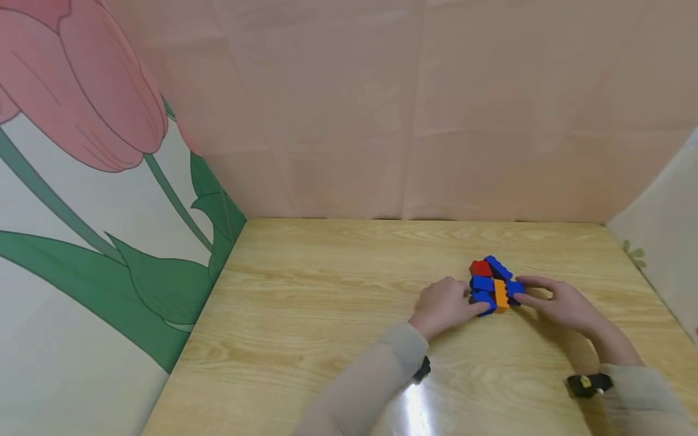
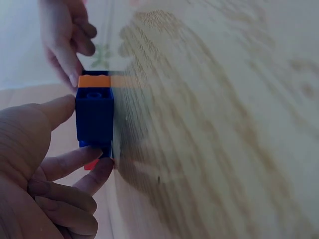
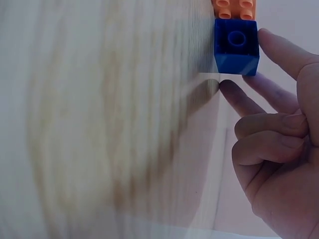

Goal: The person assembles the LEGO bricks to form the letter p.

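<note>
A cluster of toy building bricks lies on the wooden table, right of centre in the head view. On its left side, my left hand (image 1: pixel 443 307) pinches a blue brick (image 2: pixel 94 119) between thumb and fingers. My right hand (image 1: pixel 564 304) holds another blue brick (image 3: pixel 237 47) at the right end, thumb on the near side and fingers on the far side. Between them stands an orange brick (image 1: pixel 500 295), its studs facing the right-hand blue brick. Behind are a small blue brick (image 1: pixel 482 283), a red brick (image 1: pixel 480 268) and a slanted long blue brick (image 1: pixel 498 267).
The wood-grain table (image 1: pixel 305 303) extends to the left of the bricks. A pink cloth backdrop (image 1: pixel 338 121) rises along its back edge. A tulip-printed panel (image 1: pixel 163 242) borders the left, and a pale panel (image 1: pixel 665 242) the right.
</note>
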